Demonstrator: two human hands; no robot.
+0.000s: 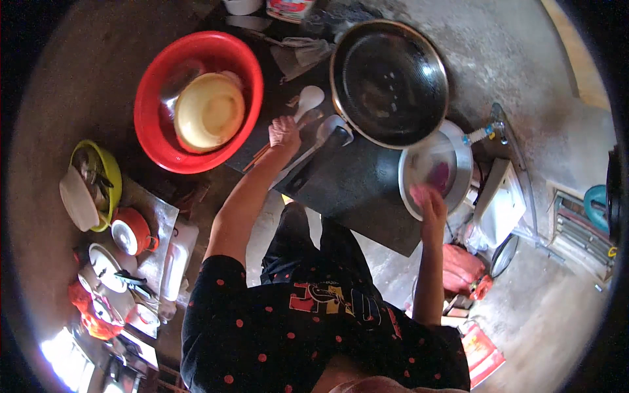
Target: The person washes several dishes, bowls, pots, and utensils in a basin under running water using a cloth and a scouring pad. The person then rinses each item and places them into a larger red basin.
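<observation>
My left hand (pixel 284 131) is curled around several utensils on the dark tabletop. Thin brown sticks (pixel 256 157), perhaps chopsticks, stick out on its near side. A white ladle (pixel 310 97) and the blade of a turner (pixel 310 118) lie just beyond its fingers. Beside them rest a long-handled ladle (pixel 328 128) and a black-headed utensil (pixel 339 138). My right hand (pixel 432 206) grips a pink cloth (pixel 419 193) over the near side of a metal basin (pixel 410 209). Something purple-pink (pixel 439 177) shows blurred inside that basin.
A red plastic basin (pixel 199 42) holding a yellow bowl (pixel 209 110) stands at left. A large dark wok (pixel 388 83) overlaps the metal basin's far side. Farther left are a green basin (pixel 112 167) and a red pot (pixel 133 231); a white sink (pixel 501 201) is at right.
</observation>
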